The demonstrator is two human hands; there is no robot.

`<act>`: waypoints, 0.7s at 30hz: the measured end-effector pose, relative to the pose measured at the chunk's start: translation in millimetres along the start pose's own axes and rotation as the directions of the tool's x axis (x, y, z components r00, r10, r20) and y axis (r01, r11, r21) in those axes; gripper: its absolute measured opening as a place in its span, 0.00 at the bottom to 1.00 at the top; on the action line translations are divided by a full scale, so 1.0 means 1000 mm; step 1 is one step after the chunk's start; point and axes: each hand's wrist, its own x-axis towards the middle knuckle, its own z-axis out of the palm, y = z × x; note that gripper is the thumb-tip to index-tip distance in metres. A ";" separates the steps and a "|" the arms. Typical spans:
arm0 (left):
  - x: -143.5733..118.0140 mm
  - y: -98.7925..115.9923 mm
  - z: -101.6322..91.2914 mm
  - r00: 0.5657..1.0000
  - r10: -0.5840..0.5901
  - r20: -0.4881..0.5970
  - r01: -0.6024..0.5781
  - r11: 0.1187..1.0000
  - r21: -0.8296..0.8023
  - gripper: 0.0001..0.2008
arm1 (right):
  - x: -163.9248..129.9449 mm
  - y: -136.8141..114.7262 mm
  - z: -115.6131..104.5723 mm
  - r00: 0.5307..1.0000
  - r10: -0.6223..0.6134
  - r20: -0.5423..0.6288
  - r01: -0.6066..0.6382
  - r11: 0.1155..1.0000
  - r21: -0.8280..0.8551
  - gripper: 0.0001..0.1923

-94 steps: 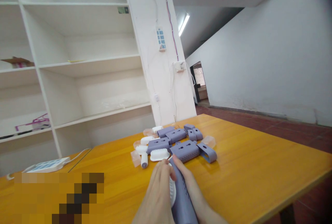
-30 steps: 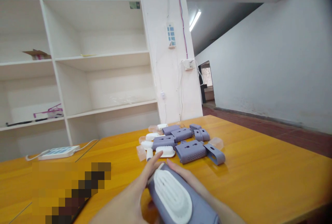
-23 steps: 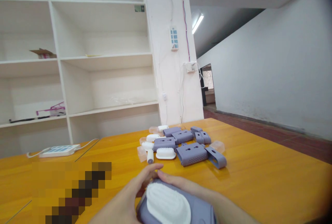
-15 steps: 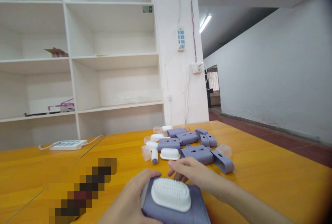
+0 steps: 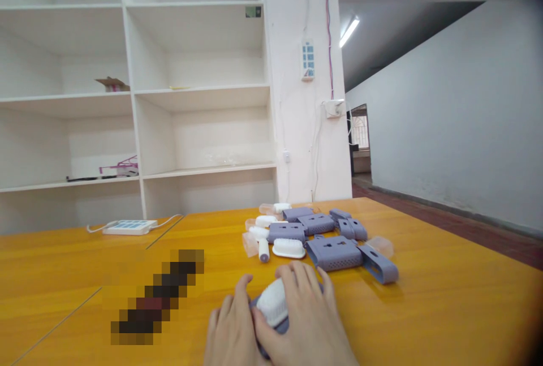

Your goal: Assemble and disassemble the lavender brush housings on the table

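Note:
A white bristled brush [image 5: 270,302] lies bristles up on a grey-purple plastic case [image 5: 283,327] at the table's front. My right hand [image 5: 307,312] is over both, its thumb at the near side of the brush and its fingers curled over the far side. The right part of the brush and most of the case are hidden under that hand. My left hand [image 5: 232,326] is curled against the case's left side, its forefinger raised a little from it. Just beyond are another white brush [image 5: 288,248] and a grey-purple case with slots [image 5: 335,253].
More grey-purple cases [image 5: 286,232], a grey-purple ring-shaped piece [image 5: 379,264], a white handle [image 5: 263,250] and clear plastic pieces [image 5: 250,244] spread across the orange table [image 5: 445,287]. A white power strip [image 5: 129,227] lies at the back left, before white shelves [image 5: 203,173].
My right hand has come back from beyond the case and now covers it and the brush. My left hand has shifted along the case's left side. The view has turned slightly left.

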 end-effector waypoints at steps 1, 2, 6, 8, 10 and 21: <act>-0.001 0.002 -0.002 1.000 -0.006 0.006 0.006 1.000 0.016 0.38 | -0.002 0.000 0.004 0.998 0.053 -0.028 -0.053 0.999 0.004 0.27; -0.002 0.004 -0.005 1.000 -0.013 0.018 0.013 1.000 0.015 0.40 | -0.003 0.000 0.006 0.993 0.108 -0.050 -0.107 0.994 0.014 0.32; -0.005 0.013 -0.013 0.997 -0.046 0.054 0.051 0.994 -0.098 0.50 | -0.001 0.000 0.000 0.975 0.222 -0.005 -0.221 0.973 0.062 0.44; -0.005 0.014 -0.013 0.998 -0.030 0.061 0.039 0.987 -0.156 0.51 | 0.002 -0.001 -0.004 0.977 0.211 0.043 -0.213 0.975 0.059 0.44; -0.005 0.013 -0.011 0.998 -0.004 0.062 0.015 0.982 -0.189 0.51 | 0.003 -0.001 -0.005 0.979 0.203 0.036 -0.204 0.978 0.042 0.42; -0.007 0.012 0.004 0.996 0.015 -0.092 -0.044 0.943 -0.330 0.38 | -0.001 0.006 0.011 0.979 0.183 -0.086 -0.184 0.983 -0.008 0.36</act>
